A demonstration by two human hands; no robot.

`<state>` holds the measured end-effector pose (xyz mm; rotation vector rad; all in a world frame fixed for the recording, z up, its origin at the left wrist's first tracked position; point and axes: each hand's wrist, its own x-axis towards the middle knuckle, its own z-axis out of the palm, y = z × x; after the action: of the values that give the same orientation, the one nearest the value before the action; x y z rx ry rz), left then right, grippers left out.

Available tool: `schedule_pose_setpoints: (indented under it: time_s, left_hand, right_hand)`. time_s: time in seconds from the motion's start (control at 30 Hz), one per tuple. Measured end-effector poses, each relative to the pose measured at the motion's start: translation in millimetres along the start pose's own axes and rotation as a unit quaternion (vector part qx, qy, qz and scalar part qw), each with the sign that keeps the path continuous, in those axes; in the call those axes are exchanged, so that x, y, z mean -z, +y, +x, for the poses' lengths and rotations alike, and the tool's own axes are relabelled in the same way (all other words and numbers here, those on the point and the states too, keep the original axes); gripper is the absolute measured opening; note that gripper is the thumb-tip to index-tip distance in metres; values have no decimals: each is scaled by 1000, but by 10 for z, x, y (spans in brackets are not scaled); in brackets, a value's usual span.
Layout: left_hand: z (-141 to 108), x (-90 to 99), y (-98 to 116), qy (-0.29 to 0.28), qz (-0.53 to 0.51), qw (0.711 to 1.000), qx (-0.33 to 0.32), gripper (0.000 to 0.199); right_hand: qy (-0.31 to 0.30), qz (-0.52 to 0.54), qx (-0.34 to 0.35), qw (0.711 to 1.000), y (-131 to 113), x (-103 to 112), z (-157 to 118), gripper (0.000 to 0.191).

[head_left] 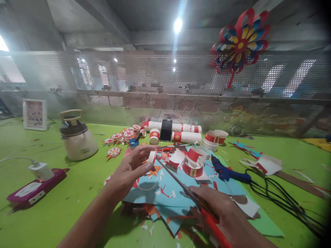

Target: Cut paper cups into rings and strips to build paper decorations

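Observation:
My left hand [130, 168] is closed around a small red-and-white piece of paper cup [152, 157], pinched between thumb and fingers. Below it lies or hangs a thin white paper ring [147, 189]; I cannot tell whether it joins the piece. In my right hand [219, 205] are scissors [178, 181] with red handles, the long blades pointing up and left to the cup piece. Their tips are close to it; contact is unclear. Cut cup parts [192, 168] and red and orange scraps lie on the light-blue paper [160, 199] under both hands.
A blue glue gun [230, 172] with a black cord lies at right. Behind are stacked paper cups [187, 137], a phone [166, 131] and round paper ornaments [113, 152]. Left stand a large jug [79, 141] and a purple power strip [36, 189]. A perforated screen [160, 79] borders the green table.

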<state>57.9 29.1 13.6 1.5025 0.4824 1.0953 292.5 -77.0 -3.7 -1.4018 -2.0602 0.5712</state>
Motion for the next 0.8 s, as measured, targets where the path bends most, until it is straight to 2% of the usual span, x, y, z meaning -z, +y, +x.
schedule_pose_setpoints:
  time_s: [0.2, 0.8]
  left_hand:
    - [-8, 4, 4, -25, 22, 999, 3, 37]
    - [14, 66, -6, -53, 7, 998, 31, 43]
  right_hand:
    - [-23, -35, -12, 999, 9, -12, -12, 21]
    - [-21, -63, 12, 998, 95, -44, -63, 28]
